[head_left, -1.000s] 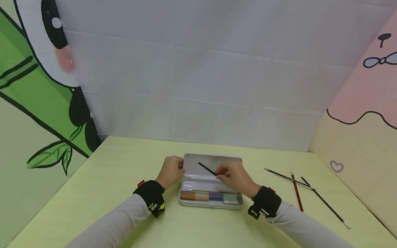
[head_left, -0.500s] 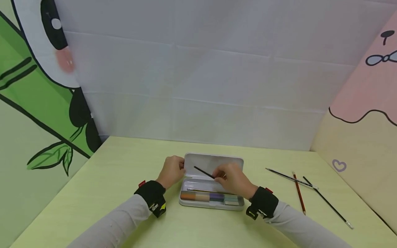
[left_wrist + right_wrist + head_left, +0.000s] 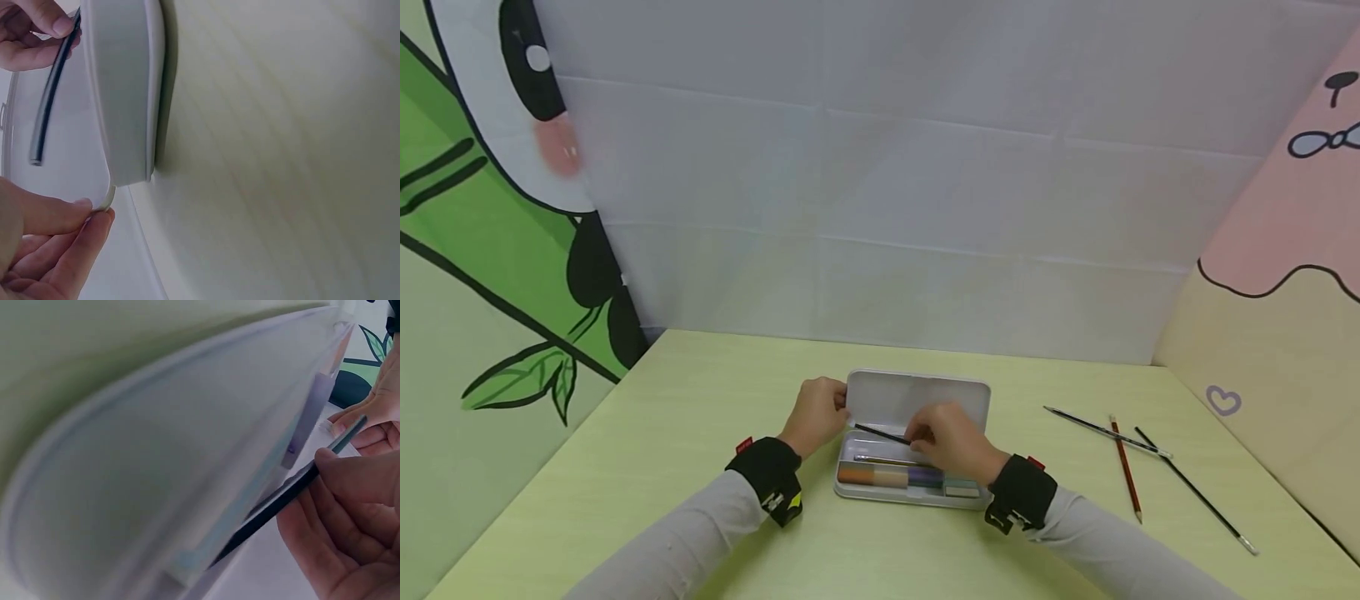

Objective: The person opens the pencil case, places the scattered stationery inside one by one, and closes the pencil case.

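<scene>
An open metal pencil case [image 3: 895,501] lies on the table with its lid [image 3: 880,396] tipped back. My left hand [image 3: 815,415] pinches the lid's left edge between thumb and fingers, as the left wrist view shows up close. Thumb and fingertips of my right hand [image 3: 953,442] grip a dark pencil [image 3: 880,433] over the case's back edge, its free end pointing left. In the right wrist view the pencil [image 3: 281,503] slants along the case's side wall. Inside the tray lie another pencil [image 3: 883,460], an orange-and-peach block [image 3: 856,475], a purple one and a pale eraser [image 3: 961,490].
To the right on the table, a silver-black pencil [image 3: 1090,423] crosses a red pencil [image 3: 1127,475] and a black pencil [image 3: 1202,498]. A white backdrop [image 3: 925,208] rises behind the table, with painted panels at both sides.
My right hand has moved down and slightly left, bringing the dark pencil lower and more level over the case. The left hand stays at the lid's edge.
</scene>
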Action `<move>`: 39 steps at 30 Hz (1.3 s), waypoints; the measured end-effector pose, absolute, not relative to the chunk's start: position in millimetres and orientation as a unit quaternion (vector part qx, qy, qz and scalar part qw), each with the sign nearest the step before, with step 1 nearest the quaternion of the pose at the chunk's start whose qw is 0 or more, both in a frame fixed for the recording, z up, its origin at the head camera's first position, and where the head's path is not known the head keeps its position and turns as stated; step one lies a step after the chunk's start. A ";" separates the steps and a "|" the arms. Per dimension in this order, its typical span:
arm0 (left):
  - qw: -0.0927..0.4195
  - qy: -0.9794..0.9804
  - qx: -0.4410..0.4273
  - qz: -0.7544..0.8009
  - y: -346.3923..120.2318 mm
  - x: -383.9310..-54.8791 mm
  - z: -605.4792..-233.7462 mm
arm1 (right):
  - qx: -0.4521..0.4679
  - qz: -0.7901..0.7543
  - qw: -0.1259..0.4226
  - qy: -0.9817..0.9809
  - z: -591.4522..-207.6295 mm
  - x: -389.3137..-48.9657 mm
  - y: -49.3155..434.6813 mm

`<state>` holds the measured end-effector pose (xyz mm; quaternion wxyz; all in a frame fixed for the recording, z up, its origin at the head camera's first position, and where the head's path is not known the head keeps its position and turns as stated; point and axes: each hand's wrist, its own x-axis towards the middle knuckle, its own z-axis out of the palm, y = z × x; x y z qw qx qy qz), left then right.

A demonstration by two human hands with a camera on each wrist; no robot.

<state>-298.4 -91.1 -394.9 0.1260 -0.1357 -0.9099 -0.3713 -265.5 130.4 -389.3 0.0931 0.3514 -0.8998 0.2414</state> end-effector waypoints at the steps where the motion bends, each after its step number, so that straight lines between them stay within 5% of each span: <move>1: 0.127 -0.909 -0.136 -0.372 -91.0 -298.3 -395.1 | 0.352 0.238 0.090 -0.901 -390.2 -265.6 129.6; 28: 0.136 -0.906 -0.140 -0.376 -90.0 -296.5 -396.3 | 0.322 0.222 0.040 -0.920 -392.1 -259.4 136.3; 39: 0.137 -0.907 -0.137 -0.374 -91.5 -294.6 -395.1 | 0.285 0.243 0.165 -0.913 -378.9 -258.5 183.6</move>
